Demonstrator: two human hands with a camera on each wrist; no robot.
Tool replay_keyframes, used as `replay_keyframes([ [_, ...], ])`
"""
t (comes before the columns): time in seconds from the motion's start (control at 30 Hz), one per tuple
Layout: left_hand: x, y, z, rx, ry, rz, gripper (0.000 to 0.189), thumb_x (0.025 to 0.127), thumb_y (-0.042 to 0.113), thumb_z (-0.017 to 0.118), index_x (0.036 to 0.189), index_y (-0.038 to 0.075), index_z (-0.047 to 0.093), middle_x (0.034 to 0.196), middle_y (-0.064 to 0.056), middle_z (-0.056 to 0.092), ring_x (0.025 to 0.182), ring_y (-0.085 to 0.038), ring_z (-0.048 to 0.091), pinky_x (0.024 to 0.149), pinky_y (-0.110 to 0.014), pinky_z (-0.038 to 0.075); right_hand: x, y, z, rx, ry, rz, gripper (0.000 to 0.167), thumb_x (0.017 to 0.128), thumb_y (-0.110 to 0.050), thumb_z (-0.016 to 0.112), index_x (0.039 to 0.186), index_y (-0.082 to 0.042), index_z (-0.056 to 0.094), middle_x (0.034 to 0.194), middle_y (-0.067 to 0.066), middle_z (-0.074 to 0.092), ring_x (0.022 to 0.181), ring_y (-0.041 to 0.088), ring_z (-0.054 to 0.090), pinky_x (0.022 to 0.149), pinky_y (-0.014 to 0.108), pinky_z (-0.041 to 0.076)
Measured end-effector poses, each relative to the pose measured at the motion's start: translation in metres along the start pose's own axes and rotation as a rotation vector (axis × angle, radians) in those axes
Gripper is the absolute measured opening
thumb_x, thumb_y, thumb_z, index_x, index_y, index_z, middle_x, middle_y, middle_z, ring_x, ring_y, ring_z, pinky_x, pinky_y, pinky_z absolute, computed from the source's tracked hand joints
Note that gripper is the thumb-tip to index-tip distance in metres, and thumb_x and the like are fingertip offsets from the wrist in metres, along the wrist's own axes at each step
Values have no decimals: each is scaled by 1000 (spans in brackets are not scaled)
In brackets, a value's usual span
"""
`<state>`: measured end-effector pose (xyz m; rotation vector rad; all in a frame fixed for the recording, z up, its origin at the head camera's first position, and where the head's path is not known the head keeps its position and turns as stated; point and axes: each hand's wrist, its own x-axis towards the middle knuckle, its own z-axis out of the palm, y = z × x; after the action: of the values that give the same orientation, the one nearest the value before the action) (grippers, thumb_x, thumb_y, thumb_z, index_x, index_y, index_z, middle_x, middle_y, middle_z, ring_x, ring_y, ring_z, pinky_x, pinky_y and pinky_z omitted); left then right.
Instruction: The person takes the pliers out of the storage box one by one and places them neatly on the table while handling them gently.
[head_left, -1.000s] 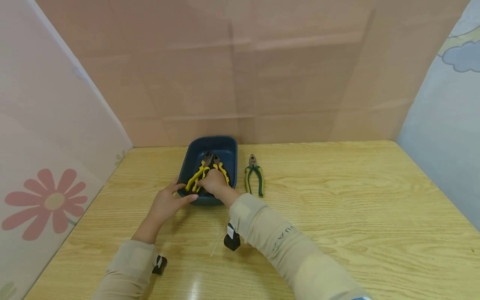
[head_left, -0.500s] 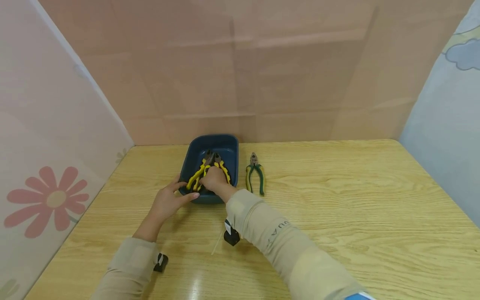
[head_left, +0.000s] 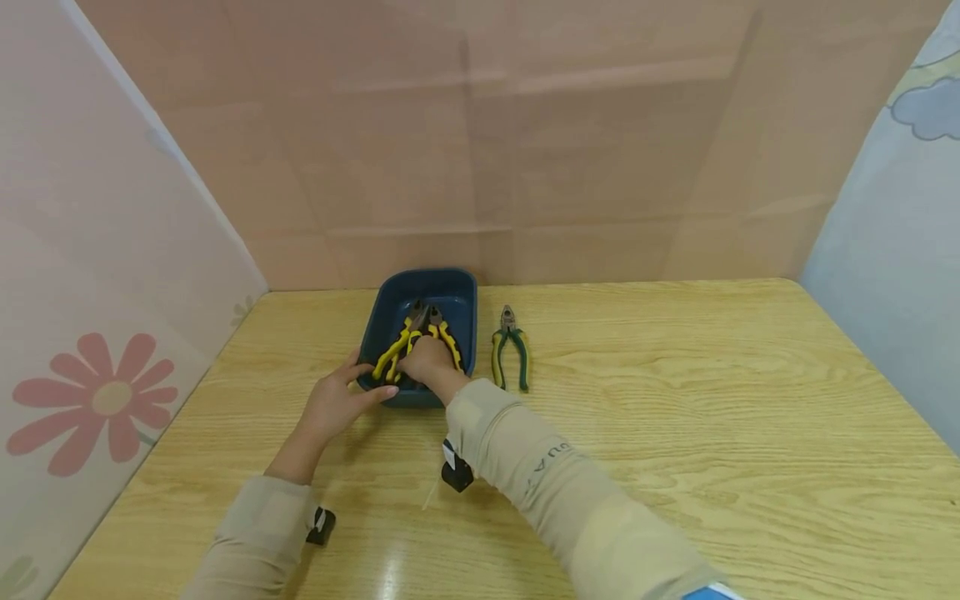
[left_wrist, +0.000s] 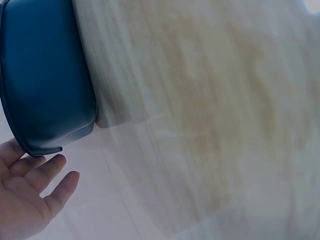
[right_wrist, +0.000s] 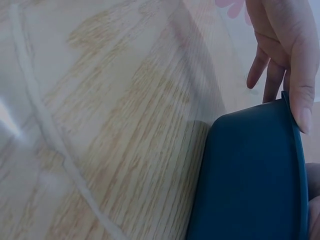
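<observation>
A dark blue plastic bin (head_left: 414, 401) stands near the back of the table. My left hand (head_left: 333, 407) holds its near left corner, thumb over the rim and fingers along the outside, as the right wrist view also shows. Several pliers (head_left: 392, 353) with yellow and black handles lie inside, their dark metal heads toward the back. My right hand (head_left: 426, 361) reaches into the bin and grips pliers by the handles; its fingertips are hidden by the hand itself and, in the right wrist view, by the bin wall.
Pliers with green and yellow handles (head_left: 510, 350) lie on the wooden table (head_left: 675, 400), just right of the bin. A thin pale strip (head_left: 431, 495) lies in front. A brown covered wall (head_left: 600, 167) rises behind, with printed panels at both sides.
My right forearm has shifted slightly left, while the hand stays inside the bin. The left hand keeps its hold on the corner. The head view has tilted a little.
</observation>
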<state>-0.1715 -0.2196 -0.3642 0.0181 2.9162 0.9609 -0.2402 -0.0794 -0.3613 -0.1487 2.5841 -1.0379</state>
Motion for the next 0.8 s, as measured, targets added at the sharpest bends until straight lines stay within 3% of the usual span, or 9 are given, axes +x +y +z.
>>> replay_keyframes([
  [0.3, -2, -1, 2, -27, -3, 2, 87, 68, 62, 56, 126, -1, 42, 142, -12, 13, 123, -39, 20, 89, -53, 30, 2, 2, 3, 8, 16, 30, 23, 78, -24, 63, 75, -2, 61, 55, 7, 58, 50, 19, 59, 39, 23, 42],
  [0.63, 0, -3, 3, -30, -5, 0, 87, 67, 63, 56, 126, -1, 43, 142, -12, 13, 123, -39, 20, 89, -53, 30, 2, 5, 0, 90, 19, 68, 15, 80, -14, 58, 76, 0, 59, 56, 6, 54, 45, 17, 53, 42, 25, 41],
  [0.8, 1, -2, 3, -30, 0, 1, 87, 67, 63, 56, 125, -1, 43, 142, -13, 14, 123, -39, 20, 89, -53, 30, 5, 6, -1, 149, 23, 113, 14, 80, -12, 57, 80, 2, 58, 63, 7, 53, 46, 16, 53, 42, 24, 39],
])
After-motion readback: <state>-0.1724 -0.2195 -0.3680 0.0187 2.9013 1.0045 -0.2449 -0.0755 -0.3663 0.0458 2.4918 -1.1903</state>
